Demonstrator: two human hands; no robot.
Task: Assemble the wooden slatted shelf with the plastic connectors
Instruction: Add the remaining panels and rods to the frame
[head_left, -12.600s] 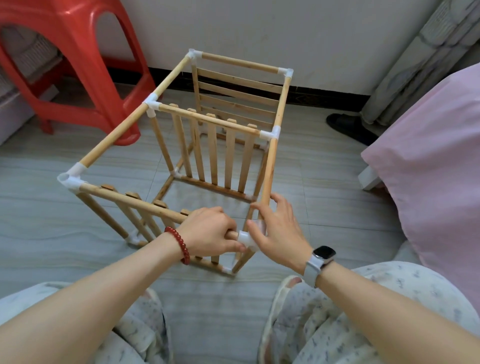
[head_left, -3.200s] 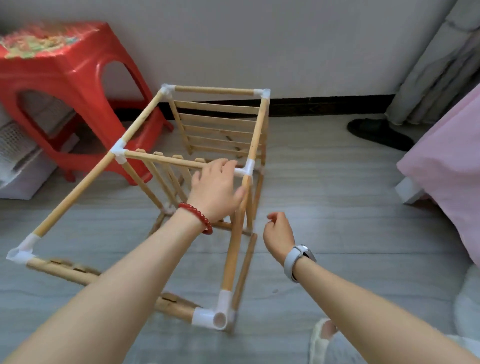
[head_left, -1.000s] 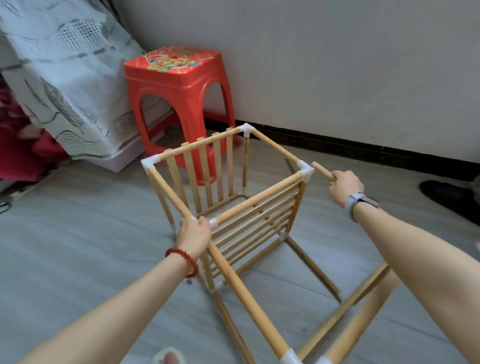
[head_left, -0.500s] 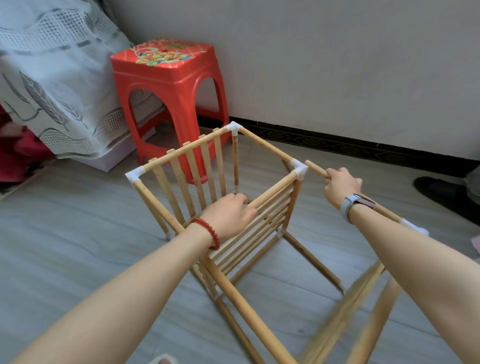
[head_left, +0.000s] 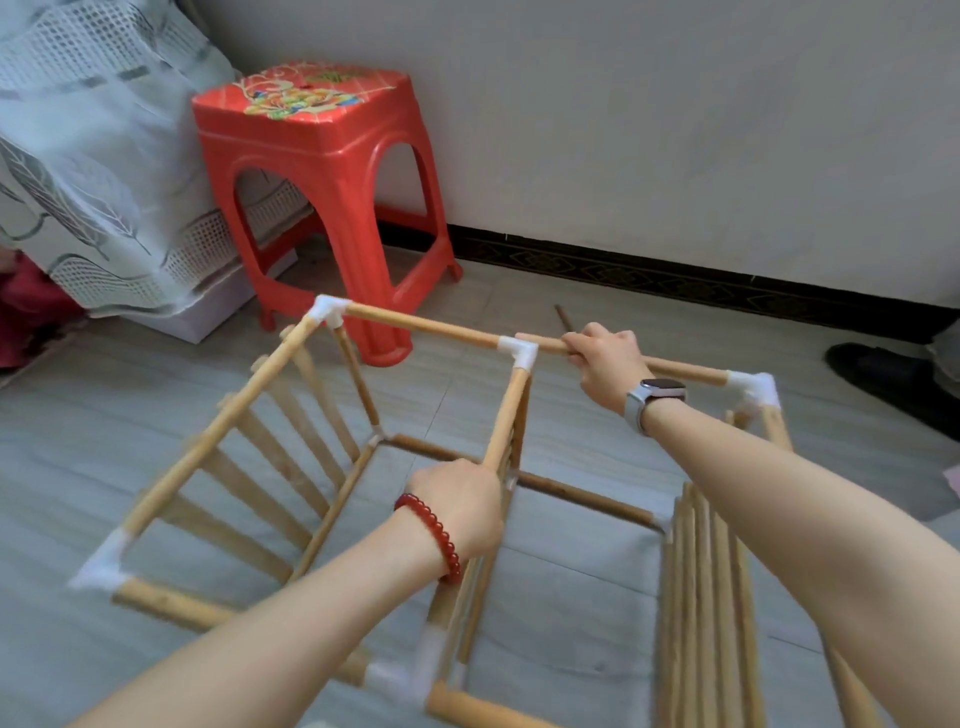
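Two rods of the wooden shelf frame (head_left: 228, 415) were gripped: a cross rod by the left hand (head_left: 457, 506), the far top rod by the right hand (head_left: 605, 358), beside a white connector (head_left: 519, 351).

Your left hand (head_left: 460, 506) grips a smooth, pale wooden rod of the shelf (head_left: 228, 415); its slats look matt and unvarnished. Your right hand (head_left: 605, 358) holds another such rod, just beside a white plastic connector (head_left: 519, 352), dull in finish. Beyond your left hand stands a glossy red plastic stool (head_left: 322, 171) with a printed top. Left of it hangs thin, patterned cloth (head_left: 98, 156). Under both hands the floor (head_left: 571, 582) looks smooth, grey and faintly sheened. The wall (head_left: 675, 130) beyond is matt.
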